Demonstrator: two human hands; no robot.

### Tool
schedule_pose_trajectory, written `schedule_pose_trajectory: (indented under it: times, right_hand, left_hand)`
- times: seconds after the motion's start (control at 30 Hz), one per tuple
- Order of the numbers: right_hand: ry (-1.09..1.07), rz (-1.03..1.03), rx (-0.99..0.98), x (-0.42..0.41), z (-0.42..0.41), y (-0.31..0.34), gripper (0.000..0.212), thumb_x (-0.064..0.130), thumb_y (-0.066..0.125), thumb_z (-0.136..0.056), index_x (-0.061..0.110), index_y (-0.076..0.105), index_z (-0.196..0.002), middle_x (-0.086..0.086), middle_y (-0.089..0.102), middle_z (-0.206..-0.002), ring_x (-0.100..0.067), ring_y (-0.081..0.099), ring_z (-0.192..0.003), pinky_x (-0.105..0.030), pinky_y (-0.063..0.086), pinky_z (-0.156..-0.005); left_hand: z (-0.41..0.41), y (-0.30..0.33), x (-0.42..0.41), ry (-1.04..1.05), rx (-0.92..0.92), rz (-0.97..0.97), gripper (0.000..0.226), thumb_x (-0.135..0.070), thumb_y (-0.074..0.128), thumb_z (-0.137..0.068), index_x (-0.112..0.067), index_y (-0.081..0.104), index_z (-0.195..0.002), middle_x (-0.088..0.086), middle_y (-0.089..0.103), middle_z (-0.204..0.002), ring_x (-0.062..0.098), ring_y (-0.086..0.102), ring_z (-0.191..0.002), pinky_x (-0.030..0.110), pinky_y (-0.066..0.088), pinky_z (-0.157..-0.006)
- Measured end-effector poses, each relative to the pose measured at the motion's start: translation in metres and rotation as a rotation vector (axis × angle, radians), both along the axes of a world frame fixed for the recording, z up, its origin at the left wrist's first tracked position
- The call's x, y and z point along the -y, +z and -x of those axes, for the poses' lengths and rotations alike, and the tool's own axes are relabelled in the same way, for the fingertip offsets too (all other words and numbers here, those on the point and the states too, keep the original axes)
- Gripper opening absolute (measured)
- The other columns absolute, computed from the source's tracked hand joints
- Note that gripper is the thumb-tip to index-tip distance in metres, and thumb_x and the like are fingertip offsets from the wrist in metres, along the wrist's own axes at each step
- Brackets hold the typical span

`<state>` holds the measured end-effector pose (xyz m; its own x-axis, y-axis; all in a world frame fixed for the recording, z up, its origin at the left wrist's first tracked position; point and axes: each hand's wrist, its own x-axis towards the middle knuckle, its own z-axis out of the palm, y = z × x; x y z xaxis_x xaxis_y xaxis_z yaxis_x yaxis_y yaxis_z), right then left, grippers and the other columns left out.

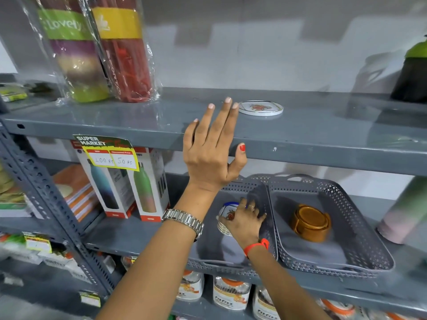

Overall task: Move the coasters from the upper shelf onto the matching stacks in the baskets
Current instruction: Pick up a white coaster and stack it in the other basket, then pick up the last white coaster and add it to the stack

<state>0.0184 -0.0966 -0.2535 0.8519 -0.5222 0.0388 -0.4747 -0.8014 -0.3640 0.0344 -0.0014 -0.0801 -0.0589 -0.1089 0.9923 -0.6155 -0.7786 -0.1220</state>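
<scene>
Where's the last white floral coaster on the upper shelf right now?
The white floral coaster lies flat on the upper shelf, centre of the head view, just right of the left hand fingertips, apparently not yet touched.

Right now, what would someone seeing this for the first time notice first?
The left hand, open with a silver watch at the wrist, reaches up toward a lone white floral coaster on the upper shelf. Below, the right hand rests on the matching coaster stack in the left basket, beside a brown stack in the right basket.
</scene>
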Motion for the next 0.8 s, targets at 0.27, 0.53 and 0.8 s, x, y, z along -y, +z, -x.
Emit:
schedule_pose_trajectory:
  times: [0.27, 0.53, 0.8]
  right_hand:
    - [0.186, 0.118, 1.116, -0.008, 0.085, 0.089, 0.021, 0.021, 0.054, -0.081, 0.004, 0.064, -0.089, -0.011, 0.064, -0.083, -0.026, 0.049, -0.076, -0.036, 0.045, -0.069]
    - [0.197, 0.241, 1.216, 0.009, 0.101, 0.223, 0.008, 0.013, 0.058, -0.081, 0.007, 0.062, -0.084, -0.007, 0.065, -0.079, -0.027, 0.055, -0.075, -0.026, 0.04, -0.066]
    - [0.144, 0.224, 0.399, 0.026, 0.041, 0.303, 0.064, 0.051, 0.067, -0.078, 0.002, 0.049, -0.115, -0.016, 0.059, -0.115, -0.036, 0.046, -0.116, -0.038, 0.044, -0.082]
  left_hand:
    - [0.004, 0.001, -0.002, -0.014, -0.045, -0.014, 0.053, -0.036, 0.03, -0.093, -0.011, 0.052, -0.134, 0.005, 0.055, -0.136, 0.023, 0.049, -0.127, 0.039, 0.037, -0.102]
    - [0.008, 0.003, -0.005, -0.023, -0.11, -0.046, 0.054, -0.037, 0.03, -0.095, -0.008, 0.048, -0.137, 0.008, 0.052, -0.139, 0.025, 0.049, -0.127, 0.041, 0.035, -0.103]
    - [0.011, 0.004, -0.006, -0.054, -0.156, -0.052, 0.054, -0.034, 0.033, -0.093, -0.006, 0.053, -0.134, 0.009, 0.053, -0.138, 0.026, 0.049, -0.127, 0.043, 0.036, -0.103]
